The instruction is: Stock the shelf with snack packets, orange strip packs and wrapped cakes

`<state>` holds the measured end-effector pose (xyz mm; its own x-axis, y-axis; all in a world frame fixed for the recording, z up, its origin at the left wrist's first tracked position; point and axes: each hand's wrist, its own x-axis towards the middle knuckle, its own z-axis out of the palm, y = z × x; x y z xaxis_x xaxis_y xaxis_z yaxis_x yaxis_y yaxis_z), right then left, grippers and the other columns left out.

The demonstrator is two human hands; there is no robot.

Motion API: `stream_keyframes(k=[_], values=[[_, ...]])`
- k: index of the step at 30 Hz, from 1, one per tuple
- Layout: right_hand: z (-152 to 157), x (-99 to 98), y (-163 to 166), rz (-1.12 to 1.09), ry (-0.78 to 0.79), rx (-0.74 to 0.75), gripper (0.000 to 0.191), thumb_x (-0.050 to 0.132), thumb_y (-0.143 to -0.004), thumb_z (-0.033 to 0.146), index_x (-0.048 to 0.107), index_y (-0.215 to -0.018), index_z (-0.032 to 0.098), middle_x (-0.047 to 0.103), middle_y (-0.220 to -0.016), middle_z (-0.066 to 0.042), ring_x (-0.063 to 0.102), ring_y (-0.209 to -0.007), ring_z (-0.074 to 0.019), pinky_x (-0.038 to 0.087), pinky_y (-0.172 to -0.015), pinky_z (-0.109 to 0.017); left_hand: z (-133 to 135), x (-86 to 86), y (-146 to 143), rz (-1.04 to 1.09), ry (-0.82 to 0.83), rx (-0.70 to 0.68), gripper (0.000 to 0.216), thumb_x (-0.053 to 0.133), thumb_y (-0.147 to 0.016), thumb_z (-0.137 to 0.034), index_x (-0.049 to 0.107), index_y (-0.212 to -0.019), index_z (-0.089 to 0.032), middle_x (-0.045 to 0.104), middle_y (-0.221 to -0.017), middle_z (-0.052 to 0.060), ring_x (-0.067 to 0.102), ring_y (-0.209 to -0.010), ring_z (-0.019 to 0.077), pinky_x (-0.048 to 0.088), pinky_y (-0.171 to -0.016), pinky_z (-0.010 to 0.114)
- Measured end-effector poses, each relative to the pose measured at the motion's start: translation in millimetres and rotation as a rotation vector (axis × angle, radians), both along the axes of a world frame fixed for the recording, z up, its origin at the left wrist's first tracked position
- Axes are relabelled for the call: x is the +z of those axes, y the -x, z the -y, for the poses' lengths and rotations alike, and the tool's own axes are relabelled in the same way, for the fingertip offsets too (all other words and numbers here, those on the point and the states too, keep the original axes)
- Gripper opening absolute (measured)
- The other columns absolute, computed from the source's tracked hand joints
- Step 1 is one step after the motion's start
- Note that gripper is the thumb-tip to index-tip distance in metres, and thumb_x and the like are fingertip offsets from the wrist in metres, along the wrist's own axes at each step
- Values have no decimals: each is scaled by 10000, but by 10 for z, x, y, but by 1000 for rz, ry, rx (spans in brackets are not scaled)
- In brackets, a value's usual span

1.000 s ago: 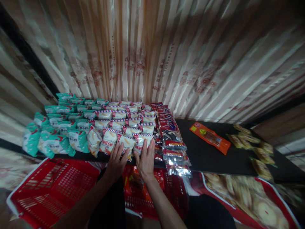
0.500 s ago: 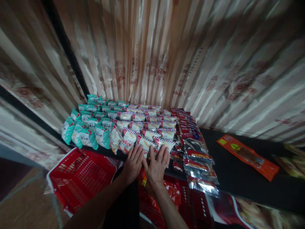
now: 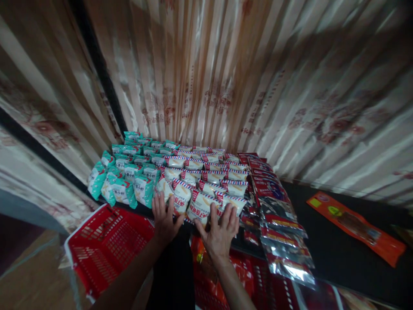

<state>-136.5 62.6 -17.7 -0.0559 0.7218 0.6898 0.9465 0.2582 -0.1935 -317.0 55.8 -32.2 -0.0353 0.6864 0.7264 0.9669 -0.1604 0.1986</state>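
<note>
Rows of white snack bags (image 3: 200, 206) with red lettering and striped top edges stand on a black shelf. My left hand (image 3: 165, 218) lies with fingers spread against the front of the leftmost bags in the nearest row. Farther right, my right hand (image 3: 220, 231) rests its spread fingers on the lower front of the right-hand bags of that row. Neither hand grips a bag; both are open. Teal snack bags (image 3: 144, 189) stand in rows left of the white ones. Dark red packets (image 3: 274, 206) lie overlapping to the right.
A red basket (image 3: 109, 245) sits below the shelf at left; a second red basket (image 3: 258, 275) holds orange packets (image 3: 237, 269). One long orange packet (image 3: 355, 226) lies on the black shelf (image 3: 335, 254) at right. A pleated, flower-printed curtain (image 3: 206, 77) hangs behind.
My left hand has moved left along the front row, away from my right hand. My right hand stays at the right-hand bags. The view has shifted slightly.
</note>
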Motion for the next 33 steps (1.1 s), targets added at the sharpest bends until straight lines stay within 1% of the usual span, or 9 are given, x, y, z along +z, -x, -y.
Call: stream_keyframes(k=[2,4,8,13,18,25,30,33], values=[[-23,0,3,-2,13,1,693,599,-758,540,413,-1351,232,11,-1543,-154,114,-1376,-419,237,-1005,-640,-41,1,-42,-17,2,10,699,611,-792,-379,347,-1386,-120,59,-1529,209,83,-1383,423,230,-1052,628],[-41,5,9,-7,28,4,693,598,-756,534,411,-1353,236,23,-1543,-151,121,-1375,-419,236,-1003,-642,-61,10,-69,-32,16,23,652,610,-796,-361,389,-1365,-132,112,-1525,201,88,-1384,418,231,-1053,629],[-53,11,23,-5,38,6,695,588,-764,521,396,-1365,230,42,-1544,-147,137,-1373,-414,230,-1010,-636,-64,27,-80,-53,69,35,614,588,-813,-344,403,-1356,-128,179,-1512,201,93,-1387,406,230,-1056,627],[-60,-9,15,24,24,3,759,591,-765,525,311,-1413,248,50,-1543,-154,158,-1367,-417,241,-1008,-629,-60,27,-93,-82,120,65,595,564,-824,-356,421,-1344,-105,182,-1509,208,82,-1386,410,230,-1058,619],[-80,-4,6,43,-24,3,798,574,-782,537,240,-1445,244,83,-1539,-162,182,-1361,-417,245,-1008,-625,-59,34,-102,-52,164,69,581,538,-835,-376,422,-1348,-131,201,-1511,180,89,-1392,387,235,-1069,597],[-66,20,1,84,-43,1,840,567,-790,545,178,-1463,228,104,-1532,-181,200,-1359,-412,256,-1009,-615,-71,-12,-68,-69,130,52,600,510,-850,-348,360,-1385,-122,117,-1526,194,63,-1393,394,235,-1060,607],[-45,18,-22,89,-48,11,852,573,-790,547,158,-1466,237,106,-1533,-176,205,-1355,-422,260,-1008,-622,-65,-56,-58,-75,72,17,593,500,-853,-342,349,-1393,-148,11,-1537,185,91,-1387,406,231,-1050,621],[-29,20,-39,91,-65,14,888,596,-772,554,141,-1468,243,78,-1537,-173,202,-1353,-432,274,-1003,-620,2,-64,-51,-63,33,22,608,493,-856,-339,317,-1409,-160,7,-1541,174,83,-1389,401,233,-1051,616]])
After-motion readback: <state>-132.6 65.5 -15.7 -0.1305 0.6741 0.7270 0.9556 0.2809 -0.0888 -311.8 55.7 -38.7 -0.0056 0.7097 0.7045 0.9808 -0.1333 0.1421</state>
